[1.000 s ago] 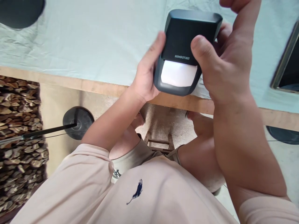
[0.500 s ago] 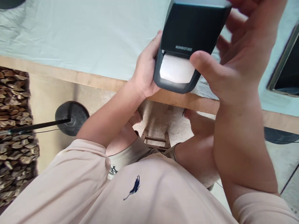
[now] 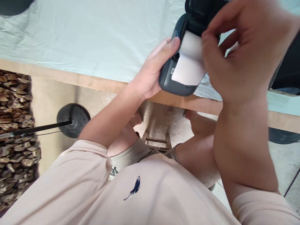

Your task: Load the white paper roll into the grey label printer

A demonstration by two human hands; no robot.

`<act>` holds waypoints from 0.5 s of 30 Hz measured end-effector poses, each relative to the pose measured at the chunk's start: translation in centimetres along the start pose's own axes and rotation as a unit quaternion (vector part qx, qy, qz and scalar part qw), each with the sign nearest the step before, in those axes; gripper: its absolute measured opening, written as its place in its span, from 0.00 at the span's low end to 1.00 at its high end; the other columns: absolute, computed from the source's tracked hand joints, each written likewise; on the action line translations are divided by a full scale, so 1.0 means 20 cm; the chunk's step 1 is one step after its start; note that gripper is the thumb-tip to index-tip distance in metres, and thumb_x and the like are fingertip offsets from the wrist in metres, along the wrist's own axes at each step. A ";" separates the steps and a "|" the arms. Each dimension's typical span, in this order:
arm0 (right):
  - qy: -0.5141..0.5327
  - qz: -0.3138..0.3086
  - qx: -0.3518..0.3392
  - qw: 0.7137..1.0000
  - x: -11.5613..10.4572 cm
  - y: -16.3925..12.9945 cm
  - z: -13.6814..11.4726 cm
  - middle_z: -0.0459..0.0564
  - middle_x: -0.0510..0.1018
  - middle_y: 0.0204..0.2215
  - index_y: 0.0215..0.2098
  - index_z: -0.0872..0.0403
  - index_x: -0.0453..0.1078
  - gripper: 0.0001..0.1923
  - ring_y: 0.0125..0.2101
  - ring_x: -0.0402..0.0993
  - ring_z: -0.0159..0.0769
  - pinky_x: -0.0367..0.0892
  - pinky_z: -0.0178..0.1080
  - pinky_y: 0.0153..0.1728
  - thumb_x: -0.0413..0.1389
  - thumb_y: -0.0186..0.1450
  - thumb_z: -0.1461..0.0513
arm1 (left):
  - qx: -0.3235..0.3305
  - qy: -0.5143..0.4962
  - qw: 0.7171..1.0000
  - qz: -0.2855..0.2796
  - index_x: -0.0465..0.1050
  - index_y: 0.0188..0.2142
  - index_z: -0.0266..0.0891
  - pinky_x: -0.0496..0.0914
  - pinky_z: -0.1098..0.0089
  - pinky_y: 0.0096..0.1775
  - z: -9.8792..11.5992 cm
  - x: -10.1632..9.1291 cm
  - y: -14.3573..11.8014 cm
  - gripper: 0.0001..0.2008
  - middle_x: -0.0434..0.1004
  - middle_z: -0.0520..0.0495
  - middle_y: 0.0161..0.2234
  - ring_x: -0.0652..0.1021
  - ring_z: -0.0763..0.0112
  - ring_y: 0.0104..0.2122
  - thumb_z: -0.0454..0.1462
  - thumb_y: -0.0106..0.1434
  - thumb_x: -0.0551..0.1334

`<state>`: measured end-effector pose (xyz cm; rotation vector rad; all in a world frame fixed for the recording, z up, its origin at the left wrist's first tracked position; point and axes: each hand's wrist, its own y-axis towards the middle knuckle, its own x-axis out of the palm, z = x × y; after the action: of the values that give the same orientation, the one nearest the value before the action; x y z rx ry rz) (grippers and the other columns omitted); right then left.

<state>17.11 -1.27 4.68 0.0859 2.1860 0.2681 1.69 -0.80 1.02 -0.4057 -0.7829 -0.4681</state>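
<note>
Left hand grips label printer, lid open; right hand pinches white paper roll. Seating roll; next likely needs gentle downward pressure.

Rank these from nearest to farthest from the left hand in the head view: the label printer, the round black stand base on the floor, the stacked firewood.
1. Label printer: gripped by the left hand, over the table edge.
2. Round black stand base: on the floor, lower left.
3. Stacked firewood: at the far left edge.

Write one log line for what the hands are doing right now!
left hand: grips label printer body | right hand: fingers on white label roll | lid: open | place: above table edge
</note>
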 end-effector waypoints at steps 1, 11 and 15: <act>-0.056 -0.024 -0.002 0.998 -0.01 -0.01 -0.01 0.45 0.72 0.34 0.39 0.53 0.70 0.13 0.29 0.65 0.27 0.59 0.35 0.32 0.52 0.57 0.59 | -0.001 0.014 1.000 0.005 0.70 0.42 0.38 0.74 0.65 0.47 0.00 0.00 0.00 0.11 0.76 0.46 0.37 0.76 0.63 0.47 0.39 0.64 0.53; -0.174 -0.202 0.092 0.959 -0.08 0.03 -0.08 0.40 0.73 0.42 0.47 0.40 0.68 0.22 0.41 0.69 0.40 0.64 0.47 0.49 0.57 0.53 0.55 | 0.007 0.087 0.996 0.003 0.72 0.38 0.35 0.68 0.79 0.32 0.02 0.02 0.00 0.11 0.70 0.51 0.28 0.76 0.77 0.31 0.34 0.65 0.51; -0.152 -0.180 0.046 0.971 -0.11 0.01 -0.08 0.43 0.72 0.33 0.38 0.44 0.71 0.13 0.32 0.64 0.30 0.62 0.41 0.40 0.54 0.54 0.55 | 0.017 0.074 0.997 -0.004 0.70 0.38 0.34 0.69 0.78 0.33 0.01 0.01 0.00 0.11 0.70 0.52 0.28 0.78 0.75 0.33 0.33 0.65 0.50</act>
<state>17.00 -1.70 7.37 -0.2048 1.8646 -0.0501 1.73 -0.68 1.41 -0.3331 -0.6475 -0.4861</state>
